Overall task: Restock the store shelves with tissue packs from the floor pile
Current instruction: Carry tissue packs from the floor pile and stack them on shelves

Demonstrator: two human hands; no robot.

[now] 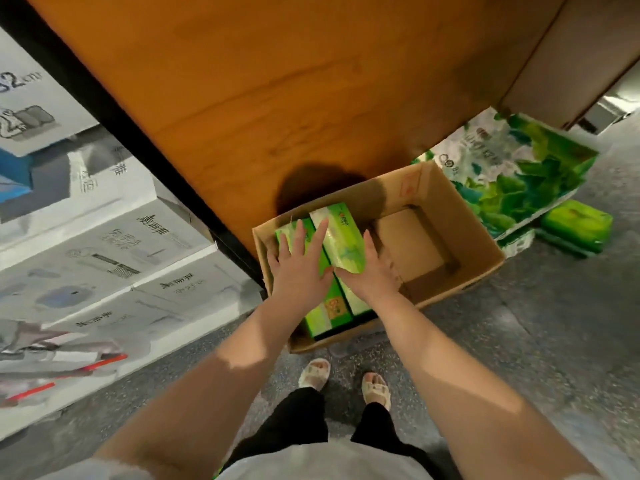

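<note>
Looks like the pick-up step: both hands are down in the cardboard box (460, 233) on the floor. Left hand (299, 268) lies flat, fingers straight, on the tissue packs; right hand (372, 271) cups the raised tissue pack (341, 237). Next: grip firmly, lift it clear of the box.

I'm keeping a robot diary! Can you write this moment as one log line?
left hand: open, flat on green tissue packs | right hand: holds raised green pack | brown cardboard box: right half bare
</note>
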